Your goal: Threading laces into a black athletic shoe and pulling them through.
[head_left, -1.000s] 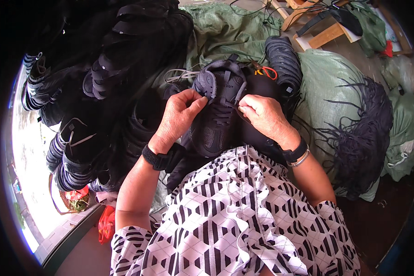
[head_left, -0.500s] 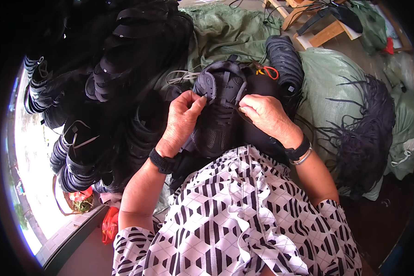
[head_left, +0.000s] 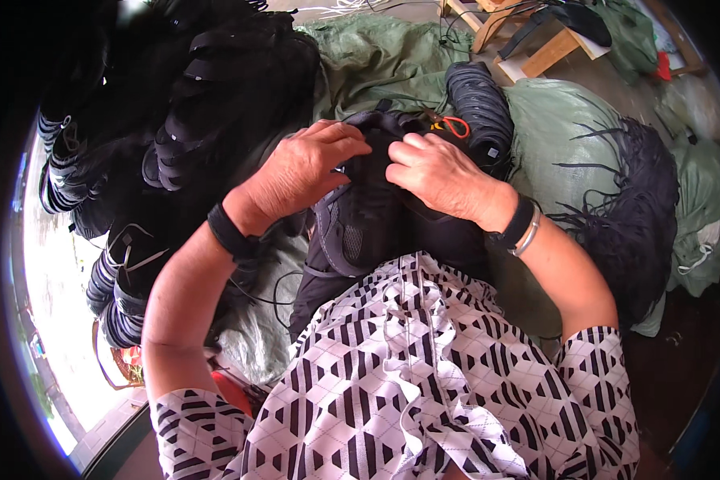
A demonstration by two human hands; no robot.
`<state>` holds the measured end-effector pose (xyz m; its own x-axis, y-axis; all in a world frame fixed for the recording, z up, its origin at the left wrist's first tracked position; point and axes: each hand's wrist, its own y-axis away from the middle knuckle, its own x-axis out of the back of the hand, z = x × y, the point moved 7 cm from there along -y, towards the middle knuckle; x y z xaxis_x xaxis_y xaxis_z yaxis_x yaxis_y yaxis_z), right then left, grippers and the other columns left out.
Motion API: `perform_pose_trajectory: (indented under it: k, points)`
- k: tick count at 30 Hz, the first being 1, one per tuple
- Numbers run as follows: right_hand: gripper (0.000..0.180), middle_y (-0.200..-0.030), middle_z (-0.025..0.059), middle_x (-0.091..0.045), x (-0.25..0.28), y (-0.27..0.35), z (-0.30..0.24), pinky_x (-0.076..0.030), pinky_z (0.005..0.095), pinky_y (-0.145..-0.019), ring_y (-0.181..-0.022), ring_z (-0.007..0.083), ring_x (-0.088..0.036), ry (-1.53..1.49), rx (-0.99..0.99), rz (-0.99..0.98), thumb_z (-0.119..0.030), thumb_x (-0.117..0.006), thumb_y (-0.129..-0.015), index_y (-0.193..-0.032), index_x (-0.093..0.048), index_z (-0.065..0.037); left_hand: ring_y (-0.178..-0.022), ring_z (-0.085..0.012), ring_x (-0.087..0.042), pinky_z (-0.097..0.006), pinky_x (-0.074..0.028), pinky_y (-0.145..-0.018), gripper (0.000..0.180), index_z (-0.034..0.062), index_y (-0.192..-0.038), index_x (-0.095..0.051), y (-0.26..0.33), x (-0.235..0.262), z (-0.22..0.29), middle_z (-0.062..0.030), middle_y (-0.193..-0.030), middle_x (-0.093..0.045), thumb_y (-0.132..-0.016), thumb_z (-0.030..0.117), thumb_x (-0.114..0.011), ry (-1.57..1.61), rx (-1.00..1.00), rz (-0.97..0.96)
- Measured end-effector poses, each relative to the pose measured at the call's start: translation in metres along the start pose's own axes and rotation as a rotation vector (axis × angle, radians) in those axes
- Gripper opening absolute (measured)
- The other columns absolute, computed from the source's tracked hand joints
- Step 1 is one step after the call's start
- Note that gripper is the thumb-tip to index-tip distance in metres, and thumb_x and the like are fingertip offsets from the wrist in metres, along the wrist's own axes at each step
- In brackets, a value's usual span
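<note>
A black shoe upper (head_left: 346, 232) lies across my lap, toe toward me, its padded collar at the far end. The thumb and fingers of my left hand (head_left: 308, 164) bend around the left side of its opening, closed on that edge. Opposite, my right hand (head_left: 444, 176) is closed, fingers curled in over the upper's right side. Whatever is pinched there is too dark to make out. My hands hide most of the tongue and lacing. Just beyond my right hand lie orange-handled scissors (head_left: 456, 126).
Nested dark shoe uppers (head_left: 478, 100) stand behind my right hand, and large piles of black uppers (head_left: 208, 104) rise on the left. A bundle of black laces (head_left: 636, 216) lies on a pale green sack (head_left: 548, 120) at right. Wooden stool legs (head_left: 552, 52) show far right.
My left hand and forearm have swung outward to the left, elbow wider. Both hands now sit farther over the upper, covering its tongue. The upper's front has shifted slightly left.
</note>
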<state>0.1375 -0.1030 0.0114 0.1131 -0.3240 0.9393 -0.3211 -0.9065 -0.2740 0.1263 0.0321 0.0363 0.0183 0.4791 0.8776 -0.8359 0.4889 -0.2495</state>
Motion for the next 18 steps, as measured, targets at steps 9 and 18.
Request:
perform_pose_trajectory:
  k: [9,18]
  points:
    - [0.016,-0.087,0.0111,-0.059,-0.031,-0.001,0.028,-0.05,0.0427,-0.074,-0.088,0.0326,-0.061,-0.4,-0.175,-0.318,-0.021,-0.067,-0.075,-0.076,-0.067,-0.006,-0.085,-0.0263,-0.053,-0.036,-0.048,-0.075,0.024,0.0089,-0.077,-0.058,-0.022,-0.023,-0.001,-0.0032,-0.082,-0.053,-0.059,0.01,-0.074,0.007,-0.196,-0.472]
    - [0.012,-0.082,0.0133,-0.059,-0.02,0.0,0.038,-0.05,0.0381,-0.069,-0.079,0.0292,-0.061,-0.348,-0.353,0.119,-0.014,-0.067,-0.076,-0.079,-0.065,-0.003,-0.092,-0.024,-0.052,-0.037,-0.041,-0.086,0.03,0.016,-0.093,-0.065,-0.018,-0.042,0.003,-0.0019,-0.083,-0.057,-0.065,0.01,-0.071,0.131,0.074,-0.359]
